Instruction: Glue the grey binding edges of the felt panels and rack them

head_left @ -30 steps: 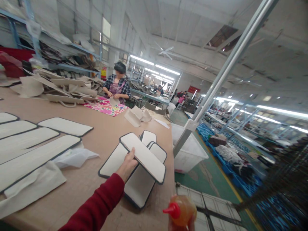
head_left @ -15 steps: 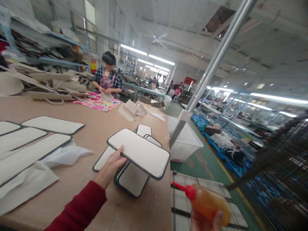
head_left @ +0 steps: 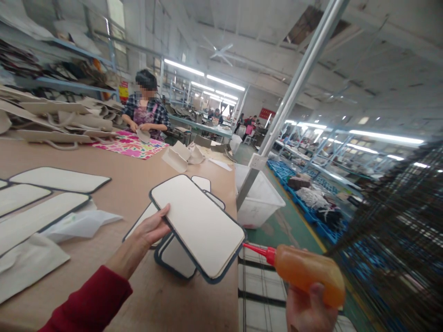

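My left hand (head_left: 152,229) grips the left edge of a white panel (head_left: 199,226) with rounded corners and a dark border, thumb on its face. The panel is tilted above other similar panels (head_left: 176,258) on the table. In my right hand (head_left: 308,306) is a squeeze bottle (head_left: 309,272) of amber liquid, held with its thin red nozzle (head_left: 256,250) pointing left. The nozzle tip is at the panel's right corner; whether it touches cannot be made out.
More bordered panels (head_left: 58,180) and pale cloth (head_left: 31,267) lie on the brown table (head_left: 131,157) at left. A person (head_left: 145,108) works across it, beside beige pieces (head_left: 51,117). A metal post (head_left: 249,182) and white bin (head_left: 265,198) stand at the right edge.
The held panel has tilted, its face turning more toward me. The bottle has swung more level, and its nozzle has come up to the panel's right corner.
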A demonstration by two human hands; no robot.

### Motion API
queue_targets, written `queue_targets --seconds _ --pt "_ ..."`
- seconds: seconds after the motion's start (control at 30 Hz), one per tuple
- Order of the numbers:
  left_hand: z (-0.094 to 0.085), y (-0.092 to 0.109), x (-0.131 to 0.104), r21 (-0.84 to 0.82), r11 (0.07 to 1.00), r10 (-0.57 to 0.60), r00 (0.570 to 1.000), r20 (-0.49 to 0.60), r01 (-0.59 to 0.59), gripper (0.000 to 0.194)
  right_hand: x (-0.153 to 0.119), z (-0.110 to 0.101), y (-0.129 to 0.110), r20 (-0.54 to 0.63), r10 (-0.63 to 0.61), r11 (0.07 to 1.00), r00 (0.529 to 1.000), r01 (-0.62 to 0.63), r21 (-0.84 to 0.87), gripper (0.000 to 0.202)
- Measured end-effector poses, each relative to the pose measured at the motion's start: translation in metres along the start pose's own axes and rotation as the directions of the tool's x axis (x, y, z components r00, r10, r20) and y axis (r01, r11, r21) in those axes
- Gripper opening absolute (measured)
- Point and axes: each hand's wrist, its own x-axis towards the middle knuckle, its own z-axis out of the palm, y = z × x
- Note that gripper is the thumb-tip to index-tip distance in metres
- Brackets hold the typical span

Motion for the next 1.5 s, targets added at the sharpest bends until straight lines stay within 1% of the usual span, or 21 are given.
queue_targets --seconds 0.1,0.23,0.4,0.5,0.57,0.67,0.73,0.8,0.83,0.9,0.93,1.0,1.07,1.13,1.23,1.33,1.43,1.5 --pt "0.006 0.0 -0.001 -0.02 0.999 -0.047 0.999 -0.024 0.046 0.024 0.003 -0.006 0.002 -0.004 0.0 1.0 1.0 0.0 0.001 0.044" --pt "0.011 0.0 -0.002 -0.024 0.997 -0.072 0.997 -0.037 0.071 0.016 0.003 -0.013 0.003 -0.009 0.023 1.0 1.0 -0.023 -0.013 0.044" --pt "0.011 -0.001 -0.001 0.037 0.999 -0.031 0.998 -0.049 0.033 0.022 0.001 -0.018 0.003 0.009 0.011 0.997 1.0 -0.01 -0.074 0.045" --pt "0.01 -0.002 0.0 0.033 0.999 -0.021 0.999 -0.047 0.023 0.028 -0.001 -0.02 0.003 0.031 0.025 0.996 0.999 -0.023 -0.087 0.046" --pt "0.008 -0.003 0.002 0.024 0.999 -0.021 0.999 -0.043 0.022 0.029 -0.002 -0.024 0.006 0.021 0.018 0.995 1.0 -0.016 -0.095 0.049" --pt "0.005 -0.004 0.007 0.027 0.999 -0.028 0.999 -0.029 0.028 0.024 -0.008 -0.037 0.016 -0.035 0.01 0.994 0.999 -0.014 -0.107 0.052" --pt "0.003 -0.004 0.01 0.027 0.999 -0.03 0.999 -0.017 0.03 0.019 -0.017 -0.045 0.025 -0.055 0.058 0.993 0.997 -0.063 -0.095 0.055" --pt "0.003 -0.002 0.013 0.027 0.999 -0.031 0.999 -0.009 0.032 0.016 -0.03 -0.046 0.03 -0.017 0.176 0.983 0.984 -0.176 -0.048 0.059" --pt "0.003 0.0 0.014 0.024 0.999 -0.034 0.999 -0.008 0.034 0.015 -0.037 -0.043 0.031 0.017 0.24 0.971 0.971 -0.239 -0.023 0.062" --pt "0.006 0.003 0.015 0.006 0.999 -0.053 0.999 0.002 0.053 0.012 -0.047 -0.03 0.027 0.058 0.334 0.942 0.941 -0.335 0.018 0.066" --pt "0.009 0.005 0.015 -0.009 0.997 -0.074 0.997 0.018 0.074 0.01 -0.048 -0.021 0.023 0.062 0.36 0.931 0.931 -0.363 0.034 0.065" --pt "0.016 0.007 0.016 -0.039 0.991 -0.128 0.988 0.082 0.131 0.005 -0.043 -0.001 0.015 0.055 0.371 0.925 0.927 -0.374 0.06 0.062" --pt "0.024 0.005 0.017 -0.035 0.981 -0.183 0.969 0.168 0.191 0.003 -0.028 0.018 0.008 0.054 0.341 0.936 0.939 -0.344 0.072 0.061" --pt "0.033 0.002 0.019 0.011 0.972 -0.23 0.944 0.238 0.234 0.003 -0.01 0.034 0.007 0.082 0.28 0.956 0.957 -0.286 0.072 0.064" --pt "0.046 -0.003 0.02 0.093 0.958 -0.286 0.911 0.297 0.271 0.01 0.011 0.05 0.014 0.159 0.205 0.975 0.966 -0.216 0.052 0.065" --pt "0.056 -0.007 0.017 0.176 0.942 -0.33 0.882 0.335 0.286 0.019 0.025 0.058 0.024 0.207 0.175 0.982 0.962 -0.185 0.026 0.065" --pt "0.062 -0.007 0.013 0.243 0.922 -0.377 0.844 0.381 0.302 0.018 0.034 0.062 0.03 0.194 0.16 0.986 0.968 -0.165 0.007 0.067" --pt "0.065 -0.007 0.012 0.257 0.913 -0.399 0.819 0.413 0.315 0.016 0.036 0.061 0.03 0.179 0.157 0.987 0.971 -0.159 -0.003 0.068"
